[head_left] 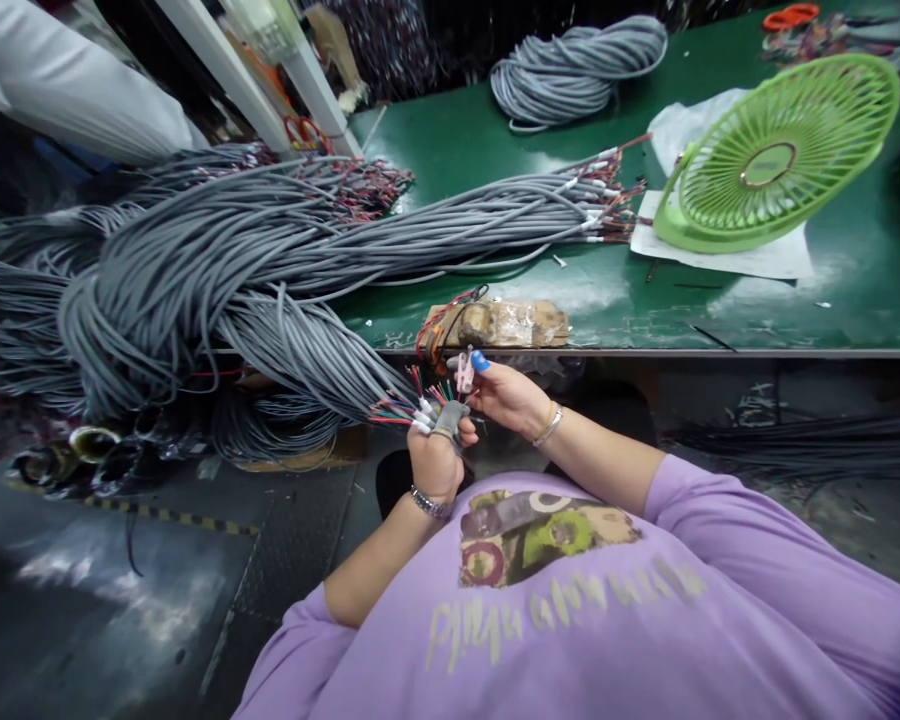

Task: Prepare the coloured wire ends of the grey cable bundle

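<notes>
My left hand (436, 455), with grey covering on its fingers and a watch at the wrist, is closed on the end of a grey cable (423, 412). Thin coloured wires fan out around it, and other cable ends lie close by. Just to the right, my right hand (506, 395) pinches a small pale pink piece (465, 372) close to those wires; its exact kind is too small to make out. Blue tape or a cover wraps its thumb. A large bundle of grey cables (307, 340) runs from the table down to my left hand.
On the green table (615, 300), a wooden block with clear tape (517, 322) sits at the front edge. Behind it lie more grey cables (450, 225). A green fan (780, 160) stands at right, a coiled cable (577, 70) at the back. A person's white sleeve (82, 80) shows at upper left.
</notes>
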Demonstrator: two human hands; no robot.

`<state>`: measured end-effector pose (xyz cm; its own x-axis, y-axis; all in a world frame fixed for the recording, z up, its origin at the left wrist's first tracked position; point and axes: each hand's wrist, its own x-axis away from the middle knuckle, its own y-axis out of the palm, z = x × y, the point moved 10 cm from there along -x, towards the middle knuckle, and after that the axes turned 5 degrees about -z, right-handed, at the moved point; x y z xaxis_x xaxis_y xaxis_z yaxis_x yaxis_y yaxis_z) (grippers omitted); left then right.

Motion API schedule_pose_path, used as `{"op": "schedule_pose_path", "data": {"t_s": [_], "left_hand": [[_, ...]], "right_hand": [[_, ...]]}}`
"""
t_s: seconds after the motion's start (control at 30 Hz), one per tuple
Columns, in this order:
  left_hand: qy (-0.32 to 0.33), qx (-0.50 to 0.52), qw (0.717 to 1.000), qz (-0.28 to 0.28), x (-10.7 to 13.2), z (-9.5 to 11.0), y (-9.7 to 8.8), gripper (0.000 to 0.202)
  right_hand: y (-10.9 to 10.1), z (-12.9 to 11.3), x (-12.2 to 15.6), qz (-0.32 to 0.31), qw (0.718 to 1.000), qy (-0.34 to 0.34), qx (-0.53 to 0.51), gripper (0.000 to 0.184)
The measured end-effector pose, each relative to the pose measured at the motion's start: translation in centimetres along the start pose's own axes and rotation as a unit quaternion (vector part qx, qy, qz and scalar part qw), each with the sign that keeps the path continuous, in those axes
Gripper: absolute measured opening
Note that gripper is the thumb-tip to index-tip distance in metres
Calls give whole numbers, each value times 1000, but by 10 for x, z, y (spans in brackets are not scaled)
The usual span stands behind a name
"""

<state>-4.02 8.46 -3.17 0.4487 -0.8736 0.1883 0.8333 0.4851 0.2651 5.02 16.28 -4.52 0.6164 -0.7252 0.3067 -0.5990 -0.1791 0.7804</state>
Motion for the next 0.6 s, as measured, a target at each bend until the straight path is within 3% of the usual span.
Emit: {"op": "schedule_pose_path", "data": {"t_s": [0.4,0.6], "left_hand": [[26,11,999,-19,11,6,-8,25],[35,23,999,-9,12,10,-14,24]], "right_hand": [[-9,9,0,-12,998,45,-29,43],[0,5,1,-38,997,55,25,47]]}}
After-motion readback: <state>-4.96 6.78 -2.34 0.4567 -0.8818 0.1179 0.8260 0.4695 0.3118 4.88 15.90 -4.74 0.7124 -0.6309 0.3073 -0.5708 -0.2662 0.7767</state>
